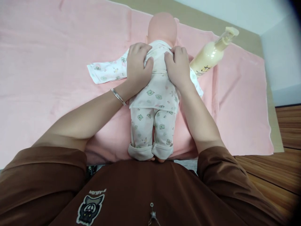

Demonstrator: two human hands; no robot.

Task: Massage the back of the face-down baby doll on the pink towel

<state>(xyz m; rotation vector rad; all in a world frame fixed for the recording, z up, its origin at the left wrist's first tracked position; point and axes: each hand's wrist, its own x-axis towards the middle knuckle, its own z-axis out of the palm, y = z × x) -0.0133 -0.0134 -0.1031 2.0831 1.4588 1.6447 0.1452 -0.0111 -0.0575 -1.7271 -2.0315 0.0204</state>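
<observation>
White printed cotton covers most of the doll (162,28), which lies lengthwise through the middle of the frame, bare head at the top centre, apparently face down, since no features show. Judging by how things lie, you are well along: the white top (154,94) spreads over the back and down past the hips, and the trousers (141,128) are on, cuffs turned up at the bottom centre. What looks unfinished is higher up: a crease crosses the back between your hands, and the sleeve (109,72) reaching to the left lies flat, with no doll hand showing at its end. Whether an arm fills it, you can't tell from here.

Your left hand (138,64), with bangles (118,96) at its wrist, rests on the doll's shoulder at upper centre, thumb well apart from the loosely bent fingers. Your right hand (179,64) lies on the opposite shoulder, more narrowly set, thumb near the curled fingers by the collar. Both touch the top; whether either pinches the fabric or merely presses on it is unclear.

Beneath everything, a pink cloth (54,40) covers most of the tabletop (160,7). A pump bottle (208,55) leans at the upper right, just beside your right hand.
</observation>
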